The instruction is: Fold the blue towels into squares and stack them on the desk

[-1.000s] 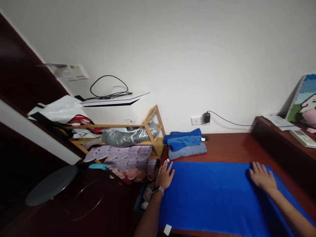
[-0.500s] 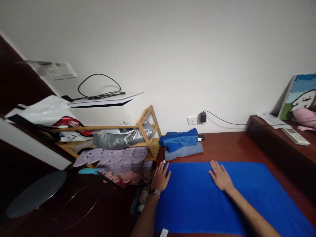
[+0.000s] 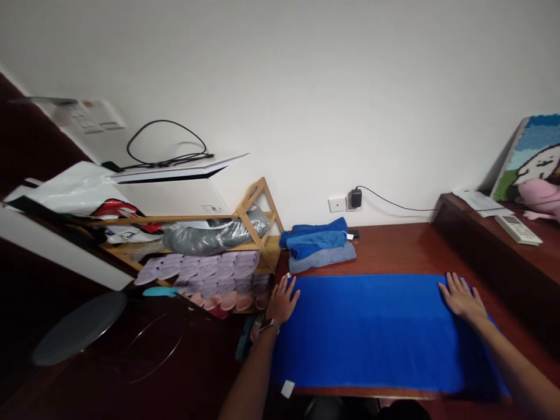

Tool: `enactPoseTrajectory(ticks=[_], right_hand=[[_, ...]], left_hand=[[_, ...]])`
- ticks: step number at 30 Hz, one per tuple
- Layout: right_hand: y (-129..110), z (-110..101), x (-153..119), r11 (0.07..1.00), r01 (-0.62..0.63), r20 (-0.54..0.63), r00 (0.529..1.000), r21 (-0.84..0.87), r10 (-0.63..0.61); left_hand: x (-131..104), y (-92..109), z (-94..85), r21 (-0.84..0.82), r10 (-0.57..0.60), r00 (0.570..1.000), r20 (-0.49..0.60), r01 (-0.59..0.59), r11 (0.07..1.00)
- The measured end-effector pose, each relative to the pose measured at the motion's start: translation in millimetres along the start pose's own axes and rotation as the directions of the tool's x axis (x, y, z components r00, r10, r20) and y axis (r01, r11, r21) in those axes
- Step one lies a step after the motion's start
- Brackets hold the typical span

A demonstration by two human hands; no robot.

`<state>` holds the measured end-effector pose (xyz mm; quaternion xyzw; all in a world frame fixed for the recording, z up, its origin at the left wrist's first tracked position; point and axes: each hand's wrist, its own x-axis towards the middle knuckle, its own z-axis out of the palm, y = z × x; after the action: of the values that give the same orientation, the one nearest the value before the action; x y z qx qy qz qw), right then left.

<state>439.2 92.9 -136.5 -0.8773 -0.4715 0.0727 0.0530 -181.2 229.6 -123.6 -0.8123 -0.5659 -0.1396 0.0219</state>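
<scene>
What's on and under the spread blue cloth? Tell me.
The left hand and right hand lie on the blue cloth, near its far corners. Under it is the brown tabletop, visible beyond its far edge; anything else it covers cannot be seen.

Blue towel [image 3: 371, 332]: far corners partly covered by the left hand [image 3: 282, 300] and right hand [image 3: 464, 300]; right side partly behind the right forearm [image 3: 518, 359]. Both forearms, the pink plush toy [image 3: 540, 195] and the animal picture [image 3: 541, 154] are cut off by the frame. Wall socket [image 3: 349, 203]: partly hidden behind the black charger [image 3: 356, 197]. Printing on the white box [image 3: 170, 197] is too small to read; the switch plates [image 3: 105, 115] are blurred.
</scene>
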Motion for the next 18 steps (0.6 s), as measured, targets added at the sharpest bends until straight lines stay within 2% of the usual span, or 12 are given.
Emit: enactPoseTrajectory(ticks=[3, 6, 9, 12, 14, 15, 16, 18], right_hand=[[-45.7, -11.1, -33.1, 0.997, 0.078, -0.069, 0.995, 0.029, -0.076], [-123.4, -9.7, -98.8, 0.944, 0.319, -0.165, 0.939, 0.08, -0.303], [-216.1, 3.5, -175.5, 0.83, 0.532, -0.113, 0.846, 0.165, -0.52], [-290.3, 18.5, -229.1, 0.753, 0.613, -0.021, 0.779, 0.239, -0.627], [-315.1, 24.6, -244.3, 0.744, 0.616, 0.021, 0.767, 0.26, -0.642], [-318.2, 26.2, -246.1, 0.747, 0.61, 0.031, 0.769, 0.263, -0.639], [-314.7, 26.9, -244.7, 0.755, 0.602, 0.032, 0.776, 0.261, -0.63], [-288.5, 26.2, -234.2, 0.783, 0.571, 0.02, 0.805, 0.247, -0.593]], left_hand=[[2.8, -0.7, -13.9, -0.069, -0.022, 1.0, 0.004, 0.022, 0.997], [-11.7, 12.2, -29.5, -0.107, -0.011, 0.997, -0.077, 0.003, 0.994], [-51.9, 40.3, -36.6, -0.072, 0.061, 0.992, -0.115, -0.069, 0.995], [-101.3, 65.6, -33.5, 0.004, 0.129, 0.989, -0.066, -0.129, 0.992], [-125.3, 73.2, -30.3, 0.046, 0.128, 0.992, -0.018, -0.127, 0.991], [-132.7, 74.4, -29.4, 0.058, 0.116, 0.993, 0.004, -0.116, 0.992], [-137.1, 74.3, -29.3, 0.065, 0.102, 0.995, 0.021, -0.104, 0.992], [-138.9, 72.8, -31.2, 0.065, 0.083, 0.996, 0.045, -0.086, 0.994]])
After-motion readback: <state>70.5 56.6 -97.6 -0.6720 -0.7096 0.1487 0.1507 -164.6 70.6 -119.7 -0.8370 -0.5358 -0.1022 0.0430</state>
